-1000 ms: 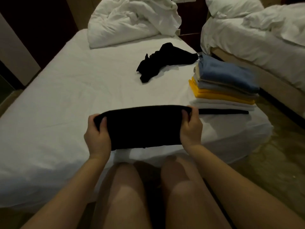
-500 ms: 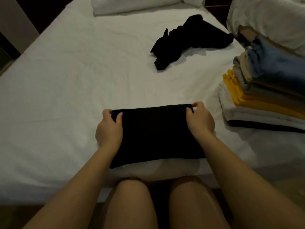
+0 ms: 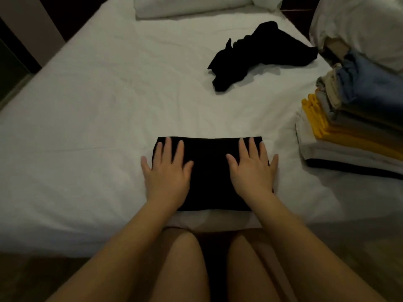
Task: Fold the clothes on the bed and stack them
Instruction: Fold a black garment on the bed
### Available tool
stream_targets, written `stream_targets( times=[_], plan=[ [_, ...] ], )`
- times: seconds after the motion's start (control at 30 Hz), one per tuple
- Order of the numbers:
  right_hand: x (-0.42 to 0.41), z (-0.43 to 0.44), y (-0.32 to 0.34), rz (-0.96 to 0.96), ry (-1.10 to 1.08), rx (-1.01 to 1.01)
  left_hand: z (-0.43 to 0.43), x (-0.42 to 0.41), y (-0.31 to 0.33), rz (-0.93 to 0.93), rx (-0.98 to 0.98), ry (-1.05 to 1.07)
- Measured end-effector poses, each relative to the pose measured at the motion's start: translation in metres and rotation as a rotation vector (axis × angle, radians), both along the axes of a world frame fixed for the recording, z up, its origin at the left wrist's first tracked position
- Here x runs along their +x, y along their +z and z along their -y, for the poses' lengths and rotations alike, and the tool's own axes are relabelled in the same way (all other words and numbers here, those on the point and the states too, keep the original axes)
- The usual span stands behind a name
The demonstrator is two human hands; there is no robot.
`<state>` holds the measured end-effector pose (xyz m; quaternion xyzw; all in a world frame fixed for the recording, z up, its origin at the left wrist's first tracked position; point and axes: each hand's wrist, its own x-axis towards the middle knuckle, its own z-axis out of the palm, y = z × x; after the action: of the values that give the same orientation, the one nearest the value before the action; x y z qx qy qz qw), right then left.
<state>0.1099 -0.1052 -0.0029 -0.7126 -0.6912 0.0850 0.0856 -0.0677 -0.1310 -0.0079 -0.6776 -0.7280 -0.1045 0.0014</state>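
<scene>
On the white bed [image 3: 87,127] we press our left hand [image 3: 166,173] and right hand [image 3: 253,171], fingers spread flat, onto a folded black fabric rectangle [image 3: 209,175], a multicoloured clothes stack [image 3: 349,136] at three o'clock.

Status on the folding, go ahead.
Both flat: left hand, right hand, pressing folded black cloth. To its right, apart, the stack. Farther back, crumpled black garment, unfolded, not in the way.

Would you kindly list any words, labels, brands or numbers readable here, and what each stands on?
None can be read. The folded black garment, the crumpled black garment, the stack of folded clothes and the bed sheet show no print, tag or logo.
</scene>
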Motion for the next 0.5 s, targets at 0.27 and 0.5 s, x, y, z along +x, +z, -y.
stream_targets(
  times=[0.27, 0.5],
  plan=[
    [0.041, 0.031, -0.01, -0.037, -0.054, -0.125, 0.018, -0.033, -0.009, 0.113, -0.161, 0.139],
    [0.036, 0.018, 0.015, -0.715, -0.047, -0.148, 0.013, -0.011, 0.021, 0.935, -0.173, 0.182]
  ],
)
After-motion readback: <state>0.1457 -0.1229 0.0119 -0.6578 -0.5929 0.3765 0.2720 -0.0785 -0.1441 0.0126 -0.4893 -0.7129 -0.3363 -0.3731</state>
